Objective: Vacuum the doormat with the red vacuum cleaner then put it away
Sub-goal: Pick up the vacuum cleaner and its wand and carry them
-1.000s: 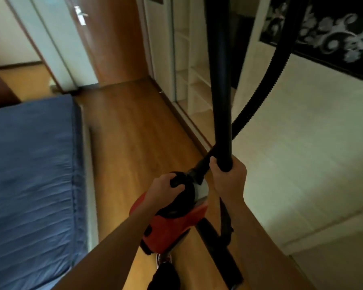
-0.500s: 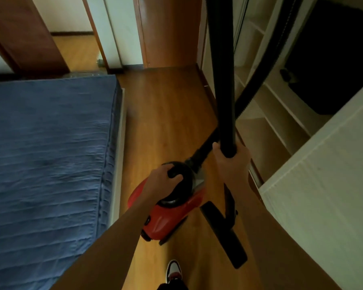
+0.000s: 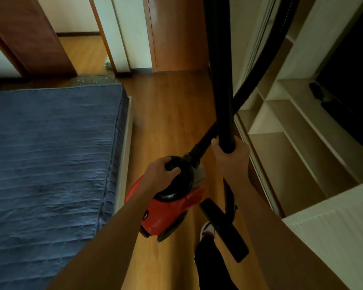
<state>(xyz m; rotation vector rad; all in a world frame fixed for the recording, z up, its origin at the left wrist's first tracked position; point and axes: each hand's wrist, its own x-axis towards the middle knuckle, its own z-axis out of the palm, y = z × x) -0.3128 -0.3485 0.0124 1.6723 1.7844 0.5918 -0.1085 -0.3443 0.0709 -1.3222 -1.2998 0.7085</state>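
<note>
The red vacuum cleaner (image 3: 168,212) hangs off the floor, low in the middle of the view. My left hand (image 3: 158,174) grips its black carry handle. My right hand (image 3: 231,162) grips the black wand (image 3: 220,70), which stands upright and runs out of the top of the view. The ribbed black hose (image 3: 266,57) curves from the cleaner's front up to the right. The flat floor nozzle (image 3: 224,229) hangs below my right hand. A doormat (image 3: 92,80) lies at the doorway beyond the bed, partly hidden.
A bed with a blue cover (image 3: 50,160) fills the left side. An open wardrobe with pale shelves (image 3: 298,126) stands on the right; a dark bag (image 3: 350,88) sits on one shelf. A strip of wooden floor (image 3: 172,114) runs between them. My shoe (image 3: 206,230) shows below.
The view has swung left and then steadied, so the bed and the wardrobe shelves now fill the sides. Both hands keep the same hold on the handle and the wand.
</note>
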